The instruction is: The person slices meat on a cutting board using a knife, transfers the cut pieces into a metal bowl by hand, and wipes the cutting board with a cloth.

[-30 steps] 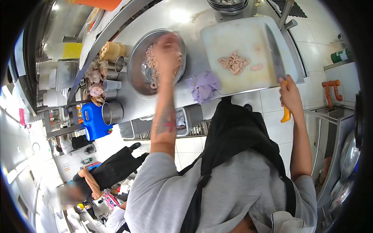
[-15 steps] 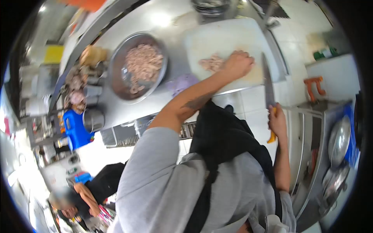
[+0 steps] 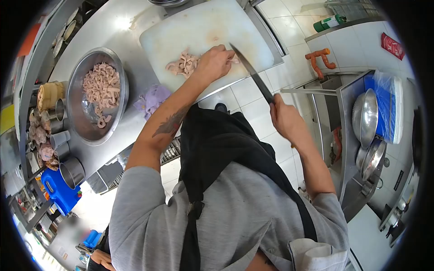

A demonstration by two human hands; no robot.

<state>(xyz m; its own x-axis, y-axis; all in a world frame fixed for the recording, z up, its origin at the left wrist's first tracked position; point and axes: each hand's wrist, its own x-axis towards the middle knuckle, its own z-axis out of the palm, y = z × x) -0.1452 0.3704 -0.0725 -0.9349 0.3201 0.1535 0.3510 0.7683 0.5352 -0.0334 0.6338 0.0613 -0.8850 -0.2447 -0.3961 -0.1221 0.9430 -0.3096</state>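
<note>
My left hand is closed over the white cutting board, its fingertips at a small pale meat piece. Sliced pale meat lies on the board just left of that hand. My right hand grips the handle of a long knife, whose tip is over the board near my left fingertips. A metal bowl holding many cut meat pieces sits to the left on the steel counter. Between bowl and board lies a crumpled purple cloth.
Metal cups, bagged food and a blue jug are at the left. On the right stand metal bowls beside a blue item. Part of another person's hand shows at the lower left.
My left hand has gone from the metal bowl to the cutting board. My right hand has brought the knife's tip round toward my left fingers. The view has turned and shifted right.
</note>
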